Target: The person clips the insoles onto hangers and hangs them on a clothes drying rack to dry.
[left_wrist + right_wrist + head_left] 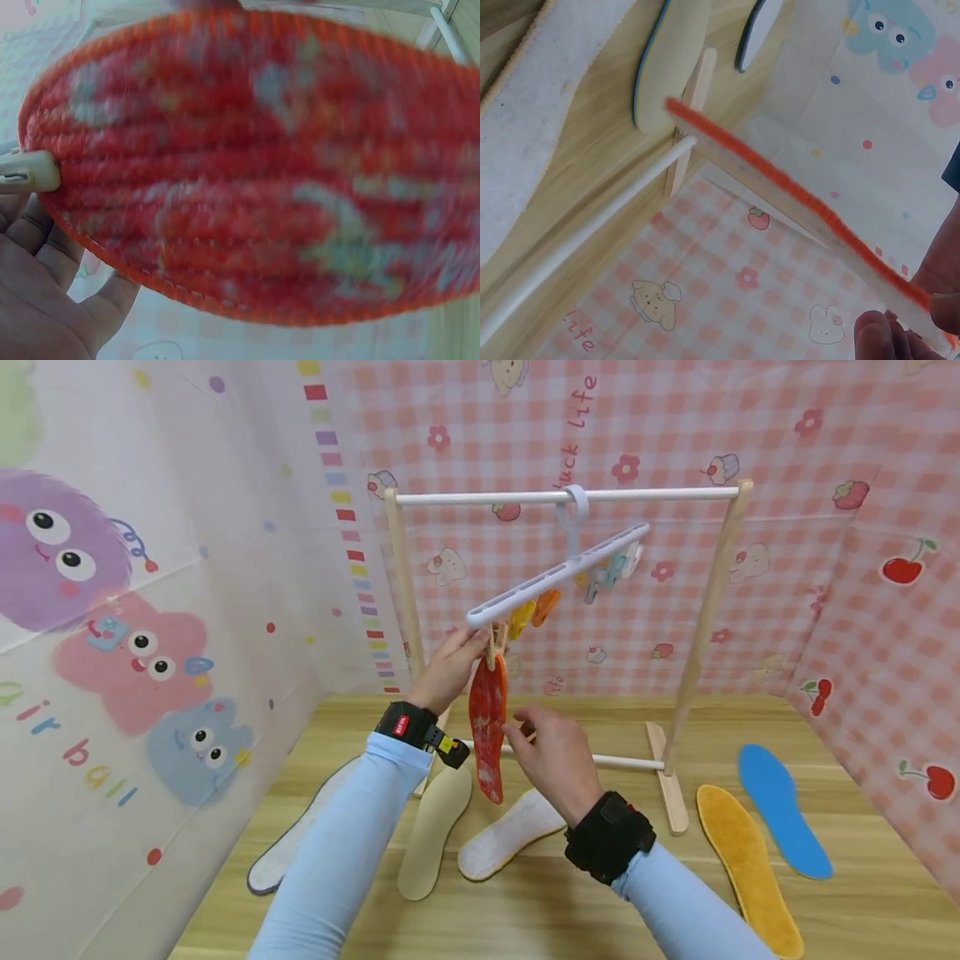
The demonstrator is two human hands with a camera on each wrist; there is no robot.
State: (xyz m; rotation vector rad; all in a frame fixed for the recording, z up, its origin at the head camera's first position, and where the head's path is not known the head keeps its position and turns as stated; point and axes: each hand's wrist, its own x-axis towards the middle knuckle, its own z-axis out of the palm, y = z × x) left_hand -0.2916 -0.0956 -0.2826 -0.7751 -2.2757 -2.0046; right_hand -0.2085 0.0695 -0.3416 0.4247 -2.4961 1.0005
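Note:
A red insole with an orange edge (487, 727) (255, 172) hangs upright from a wooden clothespin (492, 647) (30, 172) below the near end of a tilted pale hanger (555, 578). My left hand (450, 668) (45, 292) is beside the clothespin and partly behind the insole, its fingers loosely bent; their tips are partly hidden. My right hand (555, 756) (900, 337) is at the insole's right side, fingers loosely bent and thumb close to the orange edge (802, 195); whether it touches is unclear. Yellow (521, 619) and orange clips (547, 607) hang farther along the hanger.
The hanger hooks over the white top bar (480, 499) of a wooden-legged rack. On the wooden table (600, 902) lie a beige insole (435, 835), a whitish one (510, 837), a dark-edged white one (292, 843) at left, and yellow (750, 868) and blue ones (783, 810) at right.

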